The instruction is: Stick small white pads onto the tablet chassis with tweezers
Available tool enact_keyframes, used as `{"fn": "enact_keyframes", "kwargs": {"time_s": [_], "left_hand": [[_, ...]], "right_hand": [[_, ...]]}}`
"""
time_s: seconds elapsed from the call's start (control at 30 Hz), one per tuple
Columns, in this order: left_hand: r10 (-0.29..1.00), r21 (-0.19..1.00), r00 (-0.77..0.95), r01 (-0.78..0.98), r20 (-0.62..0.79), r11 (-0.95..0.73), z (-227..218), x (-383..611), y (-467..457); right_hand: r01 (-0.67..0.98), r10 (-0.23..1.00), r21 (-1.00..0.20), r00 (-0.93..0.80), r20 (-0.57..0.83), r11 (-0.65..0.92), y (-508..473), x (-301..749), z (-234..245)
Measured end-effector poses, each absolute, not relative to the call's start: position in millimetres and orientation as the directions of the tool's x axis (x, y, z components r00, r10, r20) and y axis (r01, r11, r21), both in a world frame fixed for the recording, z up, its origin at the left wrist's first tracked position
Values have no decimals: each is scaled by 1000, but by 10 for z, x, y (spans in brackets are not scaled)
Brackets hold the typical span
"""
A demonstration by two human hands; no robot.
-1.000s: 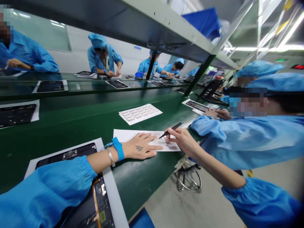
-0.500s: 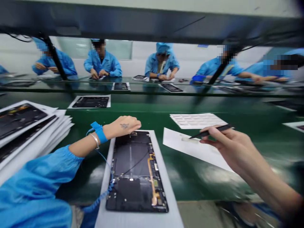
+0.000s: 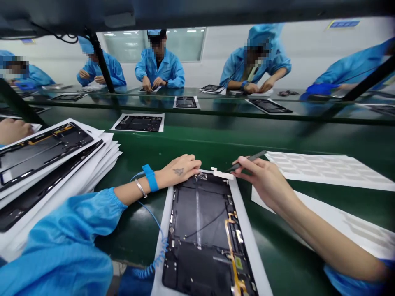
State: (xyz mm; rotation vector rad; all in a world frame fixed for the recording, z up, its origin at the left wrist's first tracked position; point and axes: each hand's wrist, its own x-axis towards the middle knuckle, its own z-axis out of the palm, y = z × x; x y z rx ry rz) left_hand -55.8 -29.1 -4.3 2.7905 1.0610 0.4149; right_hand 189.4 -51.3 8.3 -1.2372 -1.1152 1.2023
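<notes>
Tweezers (image 3: 245,160) clamped in right grip (image 3: 265,179) touch white tab (image 3: 220,173); open left grip (image 3: 177,170) beside tablet housing (image 3: 200,209)

Green counter (image 3: 197,144) bearing a stacked pile of dark carded panels (image 3: 52,164), one single carded panel (image 3: 203,234), and two label sheets (image 3: 324,170).

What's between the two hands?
Head view: between the left hand and right hand lie the top end of a black device panel on a white sheet, plus a small white tab at the tip of the tweezers.
</notes>
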Motion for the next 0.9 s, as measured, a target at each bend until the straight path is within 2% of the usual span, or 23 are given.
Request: {"fn": "enact_keyframes", "kwargs": {"time_s": [0.2,0.33,0.47,0.57,0.7,0.9], "left_hand": [[701,220,707,672,91,-707,79,-540,-395],[607,311,794,568,38,-762,150,-530,-319],[467,446,857,338,217,-829,16,-546,-208],[435,470,836,251,336,-846,-115,-585,-188],[377,444,848,194,372,-875,-151,-632,-209],[366,392,862,220,351,-893,-94,-618,-222]], "right_hand": [[45,998,-997,-6,-70,-70,-539,1910,25],[113,994,-989,-39,-101,-96,-523,1834,0],[139,991,-985,-73,-113,-102,-442,1808,14],[155,982,-980,-118,-145,-126,-395,1821,24],[149,977,-976,-116,-178,-160,-379,1847,14],[153,972,-972,-126,-198,-179,-346,1855,5]]}}
